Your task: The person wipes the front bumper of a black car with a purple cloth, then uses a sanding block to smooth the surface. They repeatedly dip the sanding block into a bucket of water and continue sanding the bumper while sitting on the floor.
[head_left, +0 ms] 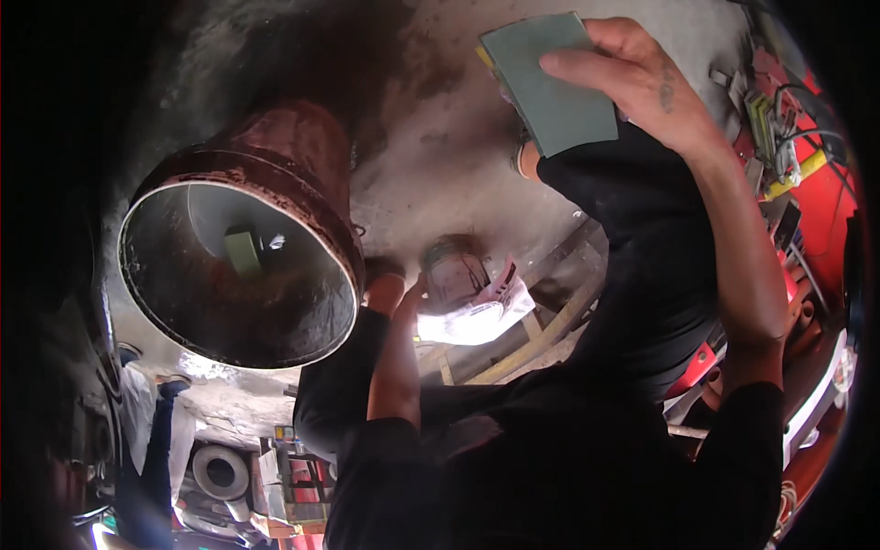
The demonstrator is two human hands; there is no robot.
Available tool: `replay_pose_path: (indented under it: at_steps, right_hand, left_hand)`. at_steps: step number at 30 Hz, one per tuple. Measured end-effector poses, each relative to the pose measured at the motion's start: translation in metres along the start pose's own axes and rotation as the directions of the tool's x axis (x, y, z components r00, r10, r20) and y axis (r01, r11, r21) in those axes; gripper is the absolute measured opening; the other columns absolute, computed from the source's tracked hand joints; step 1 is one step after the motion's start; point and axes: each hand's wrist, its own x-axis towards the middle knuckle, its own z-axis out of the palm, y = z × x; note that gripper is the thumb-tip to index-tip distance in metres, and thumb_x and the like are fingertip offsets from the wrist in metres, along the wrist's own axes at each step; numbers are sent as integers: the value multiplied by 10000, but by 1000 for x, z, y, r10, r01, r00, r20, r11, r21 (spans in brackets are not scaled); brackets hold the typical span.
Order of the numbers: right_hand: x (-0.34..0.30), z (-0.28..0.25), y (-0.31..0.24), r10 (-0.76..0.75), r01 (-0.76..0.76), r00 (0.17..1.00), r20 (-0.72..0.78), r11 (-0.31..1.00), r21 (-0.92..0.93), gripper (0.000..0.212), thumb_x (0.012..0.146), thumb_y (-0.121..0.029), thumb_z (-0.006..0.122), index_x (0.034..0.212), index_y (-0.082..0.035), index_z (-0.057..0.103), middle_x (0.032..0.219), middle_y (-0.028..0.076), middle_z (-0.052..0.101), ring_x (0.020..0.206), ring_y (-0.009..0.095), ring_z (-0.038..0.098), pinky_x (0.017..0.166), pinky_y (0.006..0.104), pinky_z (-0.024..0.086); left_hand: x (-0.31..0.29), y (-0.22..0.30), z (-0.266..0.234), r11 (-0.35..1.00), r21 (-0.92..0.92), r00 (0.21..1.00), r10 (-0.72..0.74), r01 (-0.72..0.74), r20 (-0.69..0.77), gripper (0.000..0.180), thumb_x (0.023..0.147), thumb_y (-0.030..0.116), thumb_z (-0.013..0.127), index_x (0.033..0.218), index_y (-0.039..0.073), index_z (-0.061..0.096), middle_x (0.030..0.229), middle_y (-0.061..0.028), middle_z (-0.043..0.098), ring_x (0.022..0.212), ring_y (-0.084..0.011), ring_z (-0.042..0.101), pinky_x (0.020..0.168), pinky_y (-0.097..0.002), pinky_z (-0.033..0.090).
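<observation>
At the upper right, my right hand is closed on a stiff grey-green sheet, thumb flat on its face and the other fingers behind it. A bit of yellow shows at the sheet's left edge. My left hand is low in the middle, beside a dark-streaked, jar-like container and a brightly lit white paper. Its fingers are hidden, so any grip there does not show. Left of it a large reddish-brown metal drum lies with its round open mouth facing me. Inside the drum sits a small olive-green block.
A slatted wooden frame is under the paper. On the right are a red surface and a pile of tools and cables. At lower left, a person's legs stand near a grey ring-shaped part and a cluttered rack.
</observation>
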Motion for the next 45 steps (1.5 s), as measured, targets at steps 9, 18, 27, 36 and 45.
replay_pose_path:
  at_steps: [9,18,27,36,45]
  right_hand:
    - [29,-2,-45,-62,72,997,51,972,-223,271,1009,-130,678,1234,3,748,937,50,762,800,103,659,708,273,537]
    - [57,-26,-31,-184,201,979,81,913,-355,237,968,-146,695,1091,46,762,790,46,723,715,106,635,681,294,529]
    - [79,-39,-40,-250,277,961,121,829,-486,222,952,-143,678,1056,32,765,785,51,719,719,119,638,694,310,531]
    - [144,-64,-36,-380,469,879,290,575,-670,231,984,-223,669,986,0,728,821,39,729,739,129,659,691,332,529]
    - [144,-62,-34,-586,696,707,396,474,-540,338,893,-299,752,920,33,693,884,261,696,761,363,682,711,475,516]
  left_hand:
    - [49,11,8,983,-61,984,174,-172,40,818,1002,687,570,1353,-50,616,1151,-235,718,925,-336,716,819,-381,595]
    - [11,95,150,889,-4,878,453,-458,151,969,951,828,477,1534,54,501,1376,-272,623,1247,-375,594,968,-484,530]
    - [-104,165,189,789,374,848,324,-487,420,952,982,730,539,1592,17,381,1552,-224,503,1436,-319,491,1109,-392,466]
    - [-67,172,212,239,592,524,766,-770,373,266,958,231,699,1166,83,626,1072,-49,670,970,-222,655,868,-386,565]
    - [-122,179,228,95,914,537,831,-395,145,465,839,305,804,1204,65,646,1014,-182,718,1004,-381,706,867,-515,556]
